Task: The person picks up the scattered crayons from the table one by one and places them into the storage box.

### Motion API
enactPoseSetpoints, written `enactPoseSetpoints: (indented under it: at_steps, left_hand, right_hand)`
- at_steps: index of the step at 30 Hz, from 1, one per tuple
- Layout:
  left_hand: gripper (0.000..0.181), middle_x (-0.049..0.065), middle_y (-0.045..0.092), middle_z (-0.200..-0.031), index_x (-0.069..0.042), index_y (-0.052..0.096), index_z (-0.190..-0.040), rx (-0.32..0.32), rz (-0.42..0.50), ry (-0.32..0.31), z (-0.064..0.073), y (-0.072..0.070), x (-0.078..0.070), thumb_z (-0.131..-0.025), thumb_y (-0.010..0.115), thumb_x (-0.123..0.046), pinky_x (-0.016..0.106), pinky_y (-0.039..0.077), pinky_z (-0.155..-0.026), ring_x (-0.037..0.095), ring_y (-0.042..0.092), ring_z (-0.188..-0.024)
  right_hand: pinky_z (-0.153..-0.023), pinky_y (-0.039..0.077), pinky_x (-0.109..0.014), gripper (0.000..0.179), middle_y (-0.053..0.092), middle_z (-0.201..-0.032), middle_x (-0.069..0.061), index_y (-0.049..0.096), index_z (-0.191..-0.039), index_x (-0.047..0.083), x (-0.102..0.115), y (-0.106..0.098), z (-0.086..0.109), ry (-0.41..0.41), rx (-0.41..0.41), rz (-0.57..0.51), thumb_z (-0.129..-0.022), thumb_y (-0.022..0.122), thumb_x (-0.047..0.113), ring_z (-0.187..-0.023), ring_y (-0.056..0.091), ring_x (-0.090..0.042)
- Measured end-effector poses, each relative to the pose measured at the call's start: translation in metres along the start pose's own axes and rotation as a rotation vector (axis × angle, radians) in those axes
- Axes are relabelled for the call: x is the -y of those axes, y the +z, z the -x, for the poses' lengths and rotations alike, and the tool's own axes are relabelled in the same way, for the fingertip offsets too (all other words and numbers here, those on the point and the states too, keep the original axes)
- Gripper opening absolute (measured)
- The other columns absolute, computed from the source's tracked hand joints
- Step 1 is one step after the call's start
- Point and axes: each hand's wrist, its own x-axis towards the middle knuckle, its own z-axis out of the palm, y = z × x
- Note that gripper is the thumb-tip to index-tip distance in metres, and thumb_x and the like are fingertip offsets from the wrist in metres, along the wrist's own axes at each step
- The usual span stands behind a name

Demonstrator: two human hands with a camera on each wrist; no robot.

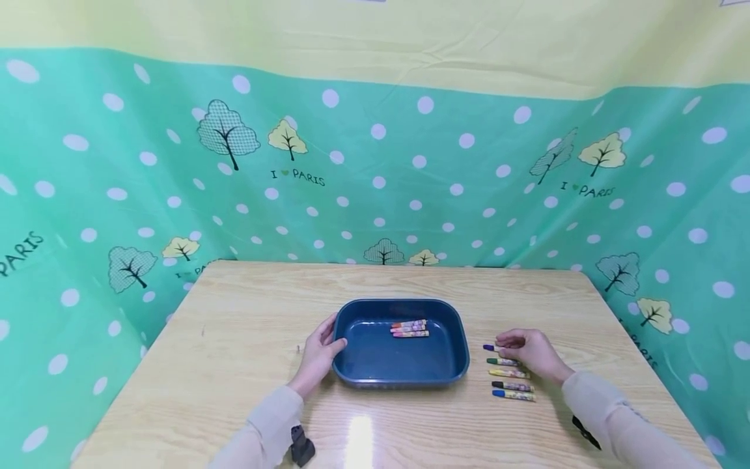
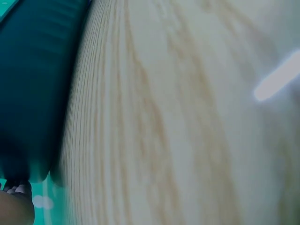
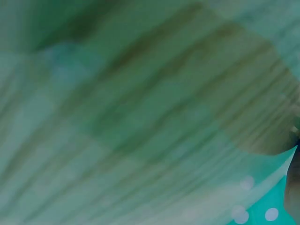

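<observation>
A dark blue plastic tub (image 1: pixel 398 371) stands mid-table, with three orange and pink crayons (image 1: pixel 410 329) lying inside. My left hand (image 1: pixel 316 355) grips its left side, thumb over the rim; the left wrist view shows the tub wall (image 2: pixel 37 93) and part of that hand (image 2: pixel 16 206). Right of the tub, my right hand (image 1: pixel 533 352) pinches a purple crayon (image 1: pixel 489 348), fingers on one side and thumb on the other, its far end hidden. Below it lie a green crayon (image 1: pixel 498 361), a yellow crayon (image 1: pixel 508 373), a black crayon (image 1: pixel 512 386) and a blue crayon (image 1: pixel 513 395).
The wooden table (image 1: pixel 252 312) reaches back to a green and yellow curtain (image 1: pixel 381 156) printed with dots and trees, which also hangs at both sides. A bright light reflection falls near the front. The right wrist view is hazy and mostly table grain.
</observation>
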Motion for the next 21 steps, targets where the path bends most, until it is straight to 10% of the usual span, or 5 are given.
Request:
enactPoseSetpoints:
  at_steps: [12, 21]
  left_hand:
    - [0.060, 0.022, 0.034, -0.143, -0.001, 0.035, -0.139, 0.000, -0.001, 0.003, -0.001, 0.000, 0.000, -0.082, 0.053, 0.005, 0.041, 0.035, -0.105, 0.036, 0.034, -0.132]
    - [0.060, 0.022, 0.034, -0.144, -0.002, 0.034, -0.140, 0.000, -0.007, -0.005, 0.000, 0.001, -0.003, -0.083, 0.053, 0.005, 0.041, 0.035, -0.106, 0.035, 0.034, -0.132]
  right_hand:
    - [-0.070, 0.054, -0.018, 0.026, 0.069, -0.097, -0.008, 0.067, -0.103, 0.005, 0.006, -0.002, -0.003, 0.001, -0.023, 0.022, -0.078, 0.070, 0.013, -0.085, 0.063, -0.013]
    - [-0.071, 0.054, -0.019, 0.030, 0.068, -0.102, -0.012, 0.067, -0.105, 0.002, 0.050, -0.016, -0.004, -0.109, -0.078, 0.011, -0.081, 0.068, 0.020, -0.087, 0.064, -0.015]
